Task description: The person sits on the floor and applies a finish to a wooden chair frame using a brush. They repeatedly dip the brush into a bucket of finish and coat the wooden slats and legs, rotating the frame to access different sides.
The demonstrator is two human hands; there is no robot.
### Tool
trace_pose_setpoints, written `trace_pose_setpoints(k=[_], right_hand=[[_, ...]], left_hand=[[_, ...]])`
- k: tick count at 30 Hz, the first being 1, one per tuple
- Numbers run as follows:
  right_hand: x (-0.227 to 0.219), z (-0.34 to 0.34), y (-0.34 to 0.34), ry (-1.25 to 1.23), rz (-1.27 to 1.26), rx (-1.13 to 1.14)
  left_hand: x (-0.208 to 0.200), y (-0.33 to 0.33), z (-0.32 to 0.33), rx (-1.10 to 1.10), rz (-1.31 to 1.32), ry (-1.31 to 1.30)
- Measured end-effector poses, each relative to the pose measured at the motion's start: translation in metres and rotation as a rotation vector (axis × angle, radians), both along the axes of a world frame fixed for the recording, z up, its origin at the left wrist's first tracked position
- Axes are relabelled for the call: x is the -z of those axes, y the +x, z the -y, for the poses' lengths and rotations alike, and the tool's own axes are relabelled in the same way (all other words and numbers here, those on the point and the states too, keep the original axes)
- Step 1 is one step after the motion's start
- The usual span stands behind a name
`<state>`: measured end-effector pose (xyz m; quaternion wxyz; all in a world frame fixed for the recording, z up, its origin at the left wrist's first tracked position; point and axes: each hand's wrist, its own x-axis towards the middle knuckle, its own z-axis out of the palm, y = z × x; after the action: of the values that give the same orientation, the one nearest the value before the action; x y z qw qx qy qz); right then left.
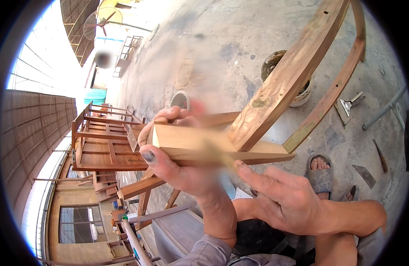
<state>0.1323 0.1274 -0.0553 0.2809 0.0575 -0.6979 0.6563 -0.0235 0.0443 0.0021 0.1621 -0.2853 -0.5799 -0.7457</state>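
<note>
A wooden chair-like frame fills the middle, with a thick pale rail (180, 136) running left to right. Rising from it to the upper right is a broad curved wooden piece (289, 82), and a thinner curved piece (333, 91) stands beyond. My left hand (186, 177) is wrapped round the rail's left end, thumb on the near side and fingers over the far side. My right hand (284, 199) is closed beside the rail's near edge, forefinger pointing left. At its fingertips is a thin, tan, smeared thing whose kind I cannot make out.
Behind the curved piece stands a stained bucket (302, 98). Scraper blades (346, 105), a grey plate (364, 176) and a dark pointed strip (380, 156) lie on the concrete floor. Wooden furniture (104, 148) stands left. Sandalled feet (320, 173) are at lower right.
</note>
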Motion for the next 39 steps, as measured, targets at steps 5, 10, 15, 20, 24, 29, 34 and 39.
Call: trace_pose_setpoints(k=[5,10,15,20,24,29,34,39], right_hand=[[-0.011,-0.015,0.0,-0.14,0.065,-0.12],[-0.006,-0.021,-0.002,-0.146,0.041,-0.066],[0.028,-0.002,-0.006,0.019,-0.139,0.141],[0.036,0.001,-0.007,0.035,-0.168,0.139],[0.041,0.005,-0.012,0.092,-0.181,0.135],[0.048,0.006,-0.014,0.123,-0.171,0.116],[0.061,0.008,-0.012,0.158,-0.185,0.162],[0.042,0.003,-0.01,-0.06,-0.117,0.079]], left_hand=[[-0.002,0.0,0.002,-0.027,0.01,-0.075],[-0.001,0.004,0.005,0.038,0.006,-0.043],[0.001,0.001,0.001,0.002,-0.007,0.026],[0.0,0.002,-0.002,-0.05,-0.008,0.008],[0.0,0.002,-0.001,-0.036,-0.01,0.028],[0.0,0.002,-0.001,-0.039,-0.025,-0.001],[0.001,0.001,-0.001,-0.054,-0.042,-0.004],[0.0,0.002,0.001,-0.069,-0.057,-0.016]])
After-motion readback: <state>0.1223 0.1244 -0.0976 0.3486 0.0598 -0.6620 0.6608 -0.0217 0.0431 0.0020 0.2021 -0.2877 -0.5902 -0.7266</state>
